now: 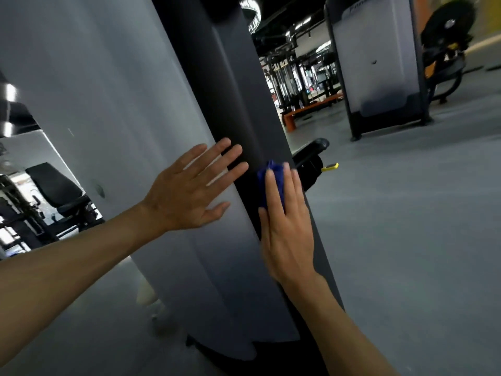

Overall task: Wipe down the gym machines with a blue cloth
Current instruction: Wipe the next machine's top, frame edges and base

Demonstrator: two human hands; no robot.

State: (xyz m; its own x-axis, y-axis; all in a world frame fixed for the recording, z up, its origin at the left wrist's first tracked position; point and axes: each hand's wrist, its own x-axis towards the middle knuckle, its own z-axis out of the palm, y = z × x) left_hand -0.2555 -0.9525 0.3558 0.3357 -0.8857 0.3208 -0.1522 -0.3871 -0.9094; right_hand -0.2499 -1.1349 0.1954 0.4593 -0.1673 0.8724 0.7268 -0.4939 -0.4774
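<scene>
Pressing blue cloth (seemingly flat) against machine

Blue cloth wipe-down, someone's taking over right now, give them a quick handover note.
Right hand: straight fingers press the blue cloth flat against the dark edge panel of the near machine.
Left hand: open, fingers spread, over the machine's grey side panel, holding nothing.
Done: cannot tell from this view how much has been wiped.
Left: probably the rest of this panel, then the second machine behind on the right.
</scene>
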